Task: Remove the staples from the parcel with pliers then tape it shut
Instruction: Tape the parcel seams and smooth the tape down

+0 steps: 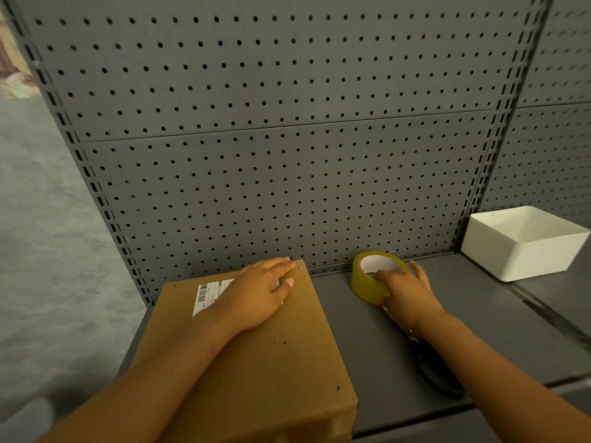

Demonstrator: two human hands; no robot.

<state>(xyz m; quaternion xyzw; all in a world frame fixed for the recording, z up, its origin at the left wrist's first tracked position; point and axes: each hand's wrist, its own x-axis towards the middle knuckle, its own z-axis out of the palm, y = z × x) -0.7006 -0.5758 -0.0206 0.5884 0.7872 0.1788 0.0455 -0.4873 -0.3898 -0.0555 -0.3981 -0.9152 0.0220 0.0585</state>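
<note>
Two bare hands work over a dark grey metal shelf (367,346), and the flat brown cardboard parcel (271,362) lying on its left part serves as the landmark here. The left hand (259,295) rests palm-down on the parcel's far end, fingers straight and relaxed, gripping nothing, and it partly covers a white shipping label with a barcode (208,294) stuck near the parcel's far left corner. Small dark holes dot the parcel's top near its edges and middle; whether any staple remains in them I cannot tell. To the right of the parcel's far end, apart from it, a yellowish-olive roll of packing tape with a white core (372,276) lies flat on the shelf. The right hand (406,295) grasps this roll, its fingertips hooked over the rim into the core. Nearer than the roll and right of the parcel, a dark-handled tool (438,375) lies on the shelf, mostly hidden under the right forearm; it may be the pliers, though that cannot be told. Well to the right of the parcel stands an open white rectangular plastic bin (524,247). Behind the parcel rises a grey perforated pegboard panel (271,123).
</note>
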